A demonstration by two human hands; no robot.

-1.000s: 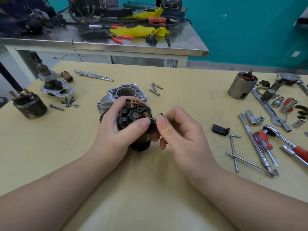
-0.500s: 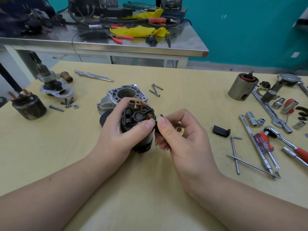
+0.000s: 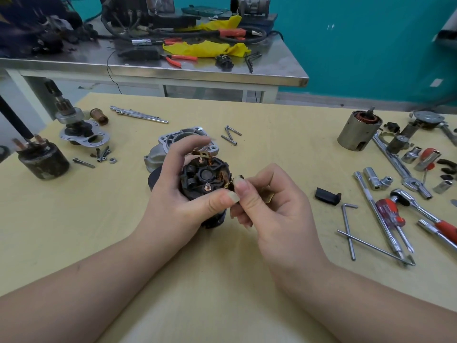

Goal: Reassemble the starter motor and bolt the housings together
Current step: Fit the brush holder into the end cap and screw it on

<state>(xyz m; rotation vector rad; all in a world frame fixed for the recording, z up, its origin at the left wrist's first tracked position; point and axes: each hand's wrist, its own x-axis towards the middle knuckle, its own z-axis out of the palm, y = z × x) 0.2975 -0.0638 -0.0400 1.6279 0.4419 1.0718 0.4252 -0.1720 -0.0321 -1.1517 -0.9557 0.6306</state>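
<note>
Head view, frame centre: left hand (image 3: pixel 173 204) wrapped around black brush-holder assembly (image 3: pixel 205 177), held above yellow tabletop (image 3: pixel 222 280), thumb across its lower edge. Right hand (image 3: pixel 269 209) pinching small brass brush piece (image 3: pixel 231 185) at assembly's right rim. Behind, aluminium housing (image 3: pixel 170 144) lying on table. Upper right: steel field-coil casing (image 3: pixel 358 132), upright. Right edge: ratchet wrench (image 3: pixel 420 211), red-handled screwdriver (image 3: pixel 393 219).

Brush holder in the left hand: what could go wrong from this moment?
1. The right hand pinches only a small brass piece at the brush holder's edge; it could slip and drop.
2. The left hand holds the motor body off the table, so pushing may tilt it.
</note>
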